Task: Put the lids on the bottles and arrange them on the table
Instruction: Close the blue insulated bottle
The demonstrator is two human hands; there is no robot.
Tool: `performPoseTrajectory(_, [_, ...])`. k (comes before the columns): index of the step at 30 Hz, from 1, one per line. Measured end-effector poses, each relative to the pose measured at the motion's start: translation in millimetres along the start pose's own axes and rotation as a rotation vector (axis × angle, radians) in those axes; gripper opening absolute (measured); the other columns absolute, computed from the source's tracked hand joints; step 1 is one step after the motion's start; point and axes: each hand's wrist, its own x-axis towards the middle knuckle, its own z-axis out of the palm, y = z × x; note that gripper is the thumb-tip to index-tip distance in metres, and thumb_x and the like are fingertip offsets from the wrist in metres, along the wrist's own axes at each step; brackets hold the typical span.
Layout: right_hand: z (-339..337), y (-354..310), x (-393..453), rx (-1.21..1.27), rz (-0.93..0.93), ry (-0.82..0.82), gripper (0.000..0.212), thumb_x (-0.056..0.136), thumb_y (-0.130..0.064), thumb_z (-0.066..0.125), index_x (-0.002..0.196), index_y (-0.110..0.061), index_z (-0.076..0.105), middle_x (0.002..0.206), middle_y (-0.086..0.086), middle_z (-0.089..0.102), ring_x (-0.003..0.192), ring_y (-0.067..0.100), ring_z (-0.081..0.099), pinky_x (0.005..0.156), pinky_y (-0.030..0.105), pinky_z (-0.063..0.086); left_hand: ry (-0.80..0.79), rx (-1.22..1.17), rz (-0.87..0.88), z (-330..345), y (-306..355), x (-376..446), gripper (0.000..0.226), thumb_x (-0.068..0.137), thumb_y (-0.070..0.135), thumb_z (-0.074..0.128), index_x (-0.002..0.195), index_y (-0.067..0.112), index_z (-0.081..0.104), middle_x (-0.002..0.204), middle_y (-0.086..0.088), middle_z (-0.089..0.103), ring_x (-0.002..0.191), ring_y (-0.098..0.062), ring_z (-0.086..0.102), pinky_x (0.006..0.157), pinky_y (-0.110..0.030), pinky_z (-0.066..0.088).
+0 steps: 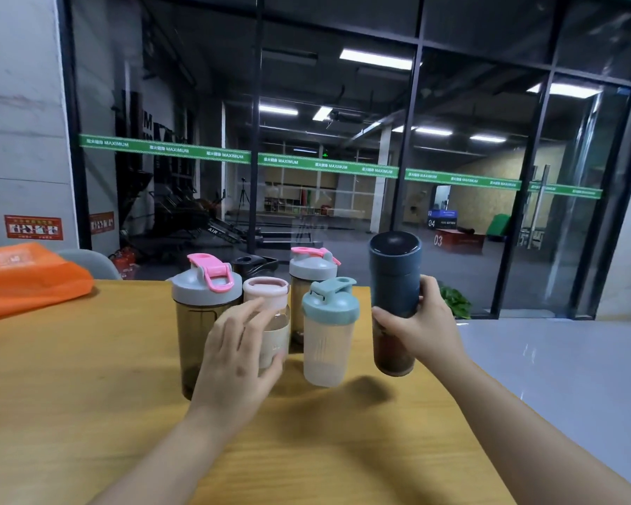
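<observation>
Several lidded bottles stand grouped on the wooden table (88, 377). A tall smoky bottle with a grey lid and pink flip cap (204, 286) is at the left. Beside it stands a small pink-lidded bottle (268, 297), which my left hand (237, 355) touches with relaxed, spread fingers. Behind is a second grey-and-pink lidded bottle (312, 271). A frosted bottle with a teal lid (328, 329) stands in front. My right hand (423, 329) grips a dark blue-lidded bottle (394, 278), held just above the table at the right of the group.
An orange bag (30, 278) lies at the table's far left, with a grey chair back (92, 262) behind it. A black lid-like object (252, 262) sits behind the bottles. The table's right edge borders a grey floor (561, 359). A glass wall stands beyond.
</observation>
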Motion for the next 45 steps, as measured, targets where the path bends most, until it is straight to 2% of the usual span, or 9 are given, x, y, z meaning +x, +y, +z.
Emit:
performPoseTrajectory(6, [3.4,5.3,15.8,0.081,0.144,0.044,0.063,0.069,-0.029,0.081,0.116,-0.022,0.040,0.102,-0.006,0.052,0.096,0.017,0.052,0.083,0.039,0.049,0.049,0.041,-0.026,8.2,-16.0,-19.1,0.084,0.060,0.003,0.084,0.131,0.012,0.040,0.130,-0.015,0.038,0.121,-0.032,0.041,0.110,-0.035,0.022])
performPoseTrajectory(10, [11.3,16.0,20.4,0.117,0.219,0.039,0.061,0.069,-0.029,0.082,0.114,-0.022,0.041,0.103,-0.005,0.054,0.096,0.018,0.053,0.082,0.036,0.048,0.024,0.039,-0.103,6.8,-23.1,-23.4,0.090,0.057,0.002,0.086,0.133,0.012,0.039,0.135,-0.016,0.034,0.126,-0.032,0.035,0.113,-0.030,0.015])
performPoseTrajectory(16, [22.8,28.9,27.3,0.114,0.317,0.046,0.065,0.069,-0.032,0.082,0.117,-0.019,0.041,0.105,-0.004,0.052,0.096,0.019,0.052,0.084,0.040,0.049,0.015,0.052,-0.227,10.3,-34.5,-27.5,0.095,0.059,0.002,0.085,0.137,0.016,0.034,0.143,-0.017,0.026,0.136,-0.036,0.025,0.104,-0.052,0.026])
performPoseTrajectory(24, [35.8,36.8,39.5,0.084,0.368,0.053,0.073,0.069,-0.036,0.081,0.126,-0.013,0.041,0.109,-0.002,0.051,0.096,0.018,0.050,0.081,0.037,0.046,0.094,-0.018,-0.414,12.1,-37.5,-25.8,0.101,0.063,0.003,0.083,0.142,0.024,0.022,0.148,-0.012,0.017,0.136,-0.039,0.020,0.100,-0.063,0.029])
performPoseTrajectory(27, [38.4,40.0,44.1,0.086,0.378,0.056,0.075,0.069,-0.037,0.080,0.128,-0.013,0.041,0.118,0.003,0.055,0.097,0.019,0.050,0.082,0.038,0.047,0.105,-0.083,-0.570,12.5,-38.9,-25.5,0.102,0.068,0.005,0.081,0.143,0.030,0.017,0.152,-0.019,0.016,0.138,-0.035,0.018,0.102,-0.062,0.026])
performPoseTrajectory(32, [40.4,44.6,50.0,0.070,0.407,0.071,0.074,0.069,-0.037,0.080,0.128,-0.013,0.042,0.124,0.006,0.057,0.097,0.019,0.050,0.086,0.040,0.049,0.081,-0.158,-0.732,16.5,-44.1,-26.8,0.104,0.071,0.005,0.079,0.151,0.012,0.013,0.154,-0.021,0.017,0.141,-0.035,0.016,0.109,-0.052,0.019])
performPoseTrajectory(35, [40.4,45.2,51.0,0.044,0.398,0.062,0.074,0.069,-0.039,0.080,0.128,-0.013,0.042,0.124,0.006,0.057,0.098,0.019,0.051,0.087,0.041,0.050,0.047,-0.194,-0.773,19.0,-44.8,-27.6,0.104,0.071,0.004,0.078,0.151,0.009,0.012,0.153,-0.020,0.019,0.140,-0.036,0.019,0.111,-0.047,0.018])
performPoseTrajectory(42, [42.2,45.9,50.0,-0.016,0.402,0.038,0.076,0.069,-0.045,0.078,0.128,-0.015,0.040,0.122,0.005,0.058,0.105,0.025,0.055,0.087,0.046,0.051,-0.019,-0.295,-0.813,15.2,-44.3,-29.7,0.100,0.080,0.006,0.070,0.150,0.029,0.002,0.154,-0.009,0.025,0.136,-0.031,0.026,0.113,-0.046,0.023])
performPoseTrajectory(45, [41.5,43.4,48.0,-0.033,0.399,0.024,0.077,0.071,-0.046,0.077,0.129,-0.013,0.040,0.123,0.006,0.058,0.106,0.026,0.056,0.086,0.045,0.051,-0.027,-0.352,-0.823,13.1,-47.1,-29.9,0.101,0.082,0.005,0.069,0.149,0.031,-0.002,0.155,-0.011,0.020,0.138,-0.029,0.030,0.110,-0.042,0.029])
